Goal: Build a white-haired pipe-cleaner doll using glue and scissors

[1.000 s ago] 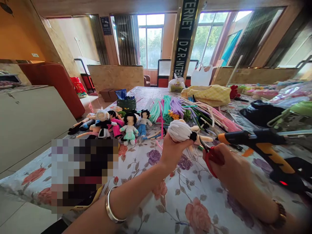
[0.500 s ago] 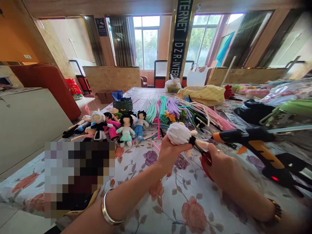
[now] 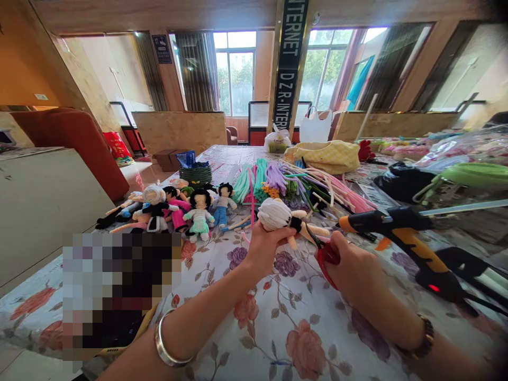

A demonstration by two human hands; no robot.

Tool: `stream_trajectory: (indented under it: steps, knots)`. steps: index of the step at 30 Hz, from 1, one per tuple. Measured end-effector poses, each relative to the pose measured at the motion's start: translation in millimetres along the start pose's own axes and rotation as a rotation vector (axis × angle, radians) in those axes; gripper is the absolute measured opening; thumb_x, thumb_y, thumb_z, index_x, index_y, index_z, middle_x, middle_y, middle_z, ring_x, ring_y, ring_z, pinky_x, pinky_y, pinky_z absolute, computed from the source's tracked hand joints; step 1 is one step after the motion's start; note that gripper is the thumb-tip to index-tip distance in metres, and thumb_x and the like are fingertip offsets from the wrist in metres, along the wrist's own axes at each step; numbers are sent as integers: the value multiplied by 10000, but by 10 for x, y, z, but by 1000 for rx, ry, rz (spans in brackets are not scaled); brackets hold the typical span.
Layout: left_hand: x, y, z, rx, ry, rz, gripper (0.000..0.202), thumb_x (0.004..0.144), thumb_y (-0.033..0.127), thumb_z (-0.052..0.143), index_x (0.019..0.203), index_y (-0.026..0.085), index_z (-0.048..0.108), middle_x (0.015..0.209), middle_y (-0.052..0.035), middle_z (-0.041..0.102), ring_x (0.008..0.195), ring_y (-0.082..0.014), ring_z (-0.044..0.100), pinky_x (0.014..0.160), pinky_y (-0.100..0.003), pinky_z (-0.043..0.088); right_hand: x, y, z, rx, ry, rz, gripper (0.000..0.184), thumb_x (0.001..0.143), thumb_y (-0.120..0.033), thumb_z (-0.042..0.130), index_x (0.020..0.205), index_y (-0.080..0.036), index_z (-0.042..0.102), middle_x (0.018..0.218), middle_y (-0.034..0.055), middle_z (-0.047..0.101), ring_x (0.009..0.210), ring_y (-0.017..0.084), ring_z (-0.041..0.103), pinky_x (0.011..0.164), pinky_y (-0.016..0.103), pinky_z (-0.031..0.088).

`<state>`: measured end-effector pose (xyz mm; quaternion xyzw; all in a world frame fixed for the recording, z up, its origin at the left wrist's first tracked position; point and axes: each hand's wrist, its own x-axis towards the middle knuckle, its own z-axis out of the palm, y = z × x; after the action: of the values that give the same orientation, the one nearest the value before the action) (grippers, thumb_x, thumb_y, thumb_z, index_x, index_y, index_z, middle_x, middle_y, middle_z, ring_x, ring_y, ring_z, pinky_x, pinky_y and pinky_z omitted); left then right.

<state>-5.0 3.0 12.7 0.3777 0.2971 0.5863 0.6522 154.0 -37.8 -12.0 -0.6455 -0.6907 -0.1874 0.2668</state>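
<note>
My left hand (image 3: pixel 266 247) is closed around a small doll (image 3: pixel 274 214) with thick white hair, peach limbs and a black band at its upper body. The doll lies sideways in the air, its head to the left and its legs to the right. In my right hand (image 3: pixel 353 264) is a pair of scissors (image 3: pixel 328 258) with red handles. Their dark blades point up and left, beside the doll's body and apart from the black band. Whether the blades touch the doll I cannot tell.
Several finished dolls (image 3: pixel 199 211) lie at the left. Behind are bundles of coloured fuzzy stems (image 3: pixel 273 177) and a yellow checked cloth bag (image 3: pixel 323 157). A glue gun (image 3: pixel 405 233) with a red light stands right of my right hand. The flowered tablecloth (image 3: pixel 307 349) covers the table.
The scissors have drawn back from the black band on the doll, and their blades now show clear of it. The doll sits slightly further left in view, with the whole scene shifted left.
</note>
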Motion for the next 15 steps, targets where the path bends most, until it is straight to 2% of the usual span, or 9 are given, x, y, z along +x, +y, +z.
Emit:
stream_trajectory:
  steps: [9, 15]
  knots:
    - [-50, -22, 30, 9, -14, 12, 299, 490, 116, 768, 762, 134, 646, 726, -22, 671, 682, -168, 624, 708, -340, 539, -38, -37, 10, -161, -4, -83, 94, 788, -223, 469, 763, -166, 539, 507, 22, 529, 400, 162, 498, 440, 239, 134]
    - [-70, -50, 23, 34, -37, 43, 307, 495, 134, 783, 767, 140, 642, 703, -6, 655, 672, -158, 608, 703, -336, 536, -55, -77, -11, -265, -36, -113, 60, 781, -148, 484, 796, -143, 542, 537, 50, 570, 436, 178, 549, 421, 245, 174]
